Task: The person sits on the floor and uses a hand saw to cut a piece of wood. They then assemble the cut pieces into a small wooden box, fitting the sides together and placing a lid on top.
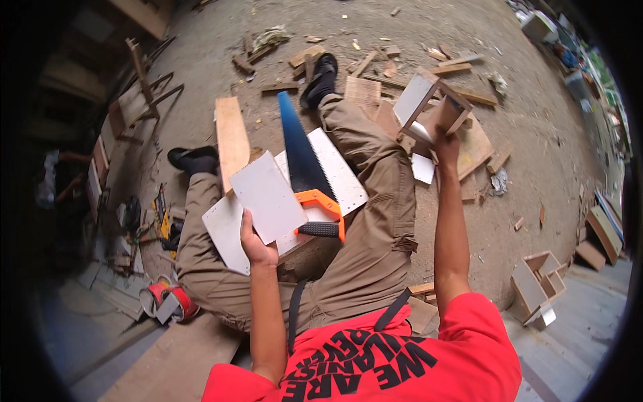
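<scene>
My left hand [258, 246] is closed on the lower edge of a small white rectangular board [266, 197], held above my lap. Beneath it a larger white panel [340, 175] lies across between my legs. On that panel rests a handsaw [303, 144] with a dark blue blade and an orange and black handle, just right of the board. Out to the right, my right hand [447, 149] grips the near side of a small open wooden box [462, 110] with a white face. A small white square piece [422, 168] is just below the box.
A bare plank [232, 141] stands out beyond my left leg. Wood offcuts [462, 67] litter the ground ahead. A second small box [538, 285] sits at the right. Red round tins [179, 305] and a yellow-black tool [161, 213] lie left; a wooden chair [137, 100] is farther off.
</scene>
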The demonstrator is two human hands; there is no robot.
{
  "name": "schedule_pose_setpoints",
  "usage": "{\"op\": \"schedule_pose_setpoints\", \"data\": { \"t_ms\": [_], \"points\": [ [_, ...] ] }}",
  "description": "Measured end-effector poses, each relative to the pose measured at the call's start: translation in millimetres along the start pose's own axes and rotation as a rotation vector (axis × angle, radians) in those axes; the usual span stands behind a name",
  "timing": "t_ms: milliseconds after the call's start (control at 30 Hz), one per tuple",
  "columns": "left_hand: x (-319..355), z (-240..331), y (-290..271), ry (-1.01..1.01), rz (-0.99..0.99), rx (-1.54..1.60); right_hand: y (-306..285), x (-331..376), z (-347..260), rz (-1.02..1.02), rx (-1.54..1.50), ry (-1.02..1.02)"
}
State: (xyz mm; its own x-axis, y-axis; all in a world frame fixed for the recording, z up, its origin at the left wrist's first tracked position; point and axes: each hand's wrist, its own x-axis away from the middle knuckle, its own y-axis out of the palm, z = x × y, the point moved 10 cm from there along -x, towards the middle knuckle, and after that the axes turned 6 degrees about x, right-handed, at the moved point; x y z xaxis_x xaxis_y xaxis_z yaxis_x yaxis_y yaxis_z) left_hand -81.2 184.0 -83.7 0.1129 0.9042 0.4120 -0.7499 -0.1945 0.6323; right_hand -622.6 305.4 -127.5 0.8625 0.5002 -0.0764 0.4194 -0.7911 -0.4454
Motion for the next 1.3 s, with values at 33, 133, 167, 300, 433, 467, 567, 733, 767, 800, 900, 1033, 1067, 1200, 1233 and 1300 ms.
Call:
{"op": "schedule_pose_setpoints", "data": {
  "t_ms": [33,133,167,300,433,467,567,733,767,800,900,1033,1067,1200,1233,1300],
  "points": [
    [3,12,-8,0.064,0.057,0.002,7,7,-51,-0.059,-0.018,-0.05],
    [4,56,-32,0.224,0.149,-0.016,53,49,-177,-0.318,-0.149,-0.219],
    [3,72,-38,0.283,0.17,-0.041,68,68,-198,-0.293,-0.238,-0.192],
    [18,130,-73,0.413,0.209,0.009,164,167,-255,-0.769,-0.017,0.005],
    [56,172,-79,0.478,0.262,-0.11,232,254,-261,-0.926,0.298,-0.294],
    [62,169,-90,0.458,0.294,-0.1,240,277,-262,-0.965,0.373,-0.296],
    [76,143,-100,0.331,0.29,-0.217,244,309,-259,-0.999,0.479,-0.28],
    [81,89,-64,0.247,0.155,-0.249,214,306,-274,-0.681,0.21,-0.465],
    [82,88,-52,0.277,0.102,-0.272,198,308,-295,-0.59,0.109,-0.566],
    [82,85,-41,0.281,0.045,-0.271,190,309,-292,-0.66,0.134,-0.44],
    [77,81,-23,0.289,-0.017,-0.329,190,329,-266,-0.953,0.079,-0.046],
    [75,98,-8,0.4,-0.021,-0.75,190,324,-239,-0.778,-0.131,-0.165],
    [70,121,-13,0.582,0.003,-0.949,191,324,-244,-0.795,-0.227,-0.135],
    [11,147,-47,0.696,0.009,-0.771,190,319,-256,-0.803,-0.143,-0.225],
    [-8,146,-46,0.672,-0.052,-0.692,188,320,-263,-0.796,-0.148,-0.253],
    [-26,144,-17,0.661,-0.247,-0.615,185,321,-275,-0.768,-0.15,-0.31]
  ]
}}
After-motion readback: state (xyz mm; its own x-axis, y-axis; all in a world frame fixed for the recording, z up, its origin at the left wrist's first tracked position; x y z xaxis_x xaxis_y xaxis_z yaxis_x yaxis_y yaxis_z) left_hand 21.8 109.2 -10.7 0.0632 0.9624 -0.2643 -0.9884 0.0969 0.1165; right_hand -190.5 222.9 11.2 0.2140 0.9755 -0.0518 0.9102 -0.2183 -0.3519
